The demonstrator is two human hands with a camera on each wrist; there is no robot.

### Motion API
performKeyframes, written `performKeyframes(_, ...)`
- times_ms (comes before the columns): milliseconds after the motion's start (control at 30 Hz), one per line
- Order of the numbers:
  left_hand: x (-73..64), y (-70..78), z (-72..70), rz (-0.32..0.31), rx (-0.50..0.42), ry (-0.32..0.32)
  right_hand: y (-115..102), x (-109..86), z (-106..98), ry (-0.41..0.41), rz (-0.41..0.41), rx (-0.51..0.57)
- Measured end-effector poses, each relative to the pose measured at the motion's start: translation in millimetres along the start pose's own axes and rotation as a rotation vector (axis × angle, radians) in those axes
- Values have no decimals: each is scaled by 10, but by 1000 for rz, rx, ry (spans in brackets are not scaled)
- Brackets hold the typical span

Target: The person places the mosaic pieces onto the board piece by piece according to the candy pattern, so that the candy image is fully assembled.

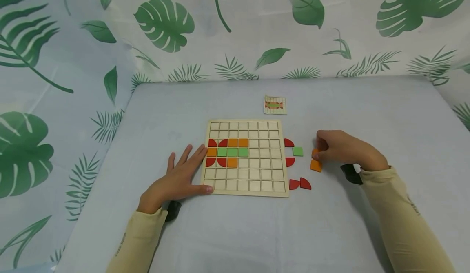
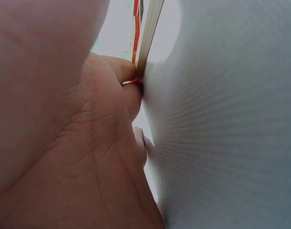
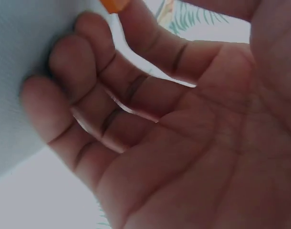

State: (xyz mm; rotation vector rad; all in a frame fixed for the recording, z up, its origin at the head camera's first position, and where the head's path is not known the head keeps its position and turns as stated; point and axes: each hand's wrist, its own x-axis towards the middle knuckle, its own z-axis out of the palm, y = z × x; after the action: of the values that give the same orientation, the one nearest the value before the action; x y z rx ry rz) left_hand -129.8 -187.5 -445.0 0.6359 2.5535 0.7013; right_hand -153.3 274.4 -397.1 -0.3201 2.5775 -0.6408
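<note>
A square wooden grid board [image 1: 260, 187] lies on the table, its left part filled with red quarter-circle tiles [image 1: 222, 162], orange square tiles [image 1: 232, 162] and green square tiles [image 1: 232, 152]. My left hand [image 1: 180, 179] rests with fingers spread, the index fingertip and thumb at the board's left edge. Right of the board, my right hand [image 1: 343, 148] pinches an orange square tile [image 3: 115, 5] between thumb and index finger, low over the table. Directly below those fingertips lies another orange square tile [image 1: 316, 166]. The held tile is partly hidden by the fingers in the head view.
Beside the board's right edge lie several loose red quarter-circle tiles [image 1: 305, 183] and one green square tile [image 1: 298, 151]. Behind the board is a small pattern card [image 1: 275, 105]. A leaf-printed cloth [image 1: 235, 28] hangs behind the table.
</note>
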Motion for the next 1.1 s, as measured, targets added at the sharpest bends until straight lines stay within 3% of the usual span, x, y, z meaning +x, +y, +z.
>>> performKeyframes(267,-2,-6,8,1,0,3,-22,23,0,68,-63,47)
performKeyframes(433,3,-16,7,1,2,3,-89,43,13,151,-83,72)
performKeyframes(733,15,-25,10,1,7,3,-309,94,137,296,-39,270)
performKeyframes(1100,8,-28,3,1,7,4,-545,106,245,268,-8,555)
